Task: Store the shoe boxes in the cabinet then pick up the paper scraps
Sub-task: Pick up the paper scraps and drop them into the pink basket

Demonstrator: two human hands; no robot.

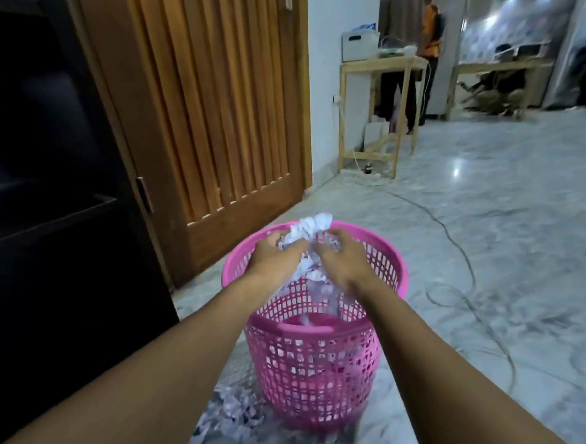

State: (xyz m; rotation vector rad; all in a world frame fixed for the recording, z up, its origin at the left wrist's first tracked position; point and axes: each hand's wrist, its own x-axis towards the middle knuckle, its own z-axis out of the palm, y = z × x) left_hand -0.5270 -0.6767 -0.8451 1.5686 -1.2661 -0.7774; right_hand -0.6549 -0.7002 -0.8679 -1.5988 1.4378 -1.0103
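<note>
Both hands meet over the mouth of a pink basket (pixel 395 260) that stands on the marble floor (pixel 488 192). The left hand (pixel 273 257) and the right hand (pixel 342 263) face each other, fingers curled round a crumpled white bunch of scraps (pixel 311 227) pressed between them. The bunch sits above the basket's far rim, and a blurred white trail of paper hangs from it down inside the basket. More paper shows through the basket's mesh wall near its bottom. Loose scraps (pixel 228 414) lie heaped on the floor against the basket's near left foot. Left of the basket stands a dark cabinet (pixel 43 202), its inside too dim to make out. Beyond the basket, to its left, is a slatted wooden door (pixel 216 106). A cable (pixel 457 246) snakes over the floor to the basket's right. Well beyond the basket on the right stands a wooden desk (pixel 378 65) carrying a white box (pixel 359 46), with two people (pixel 399 26) standing just behind it.
</note>
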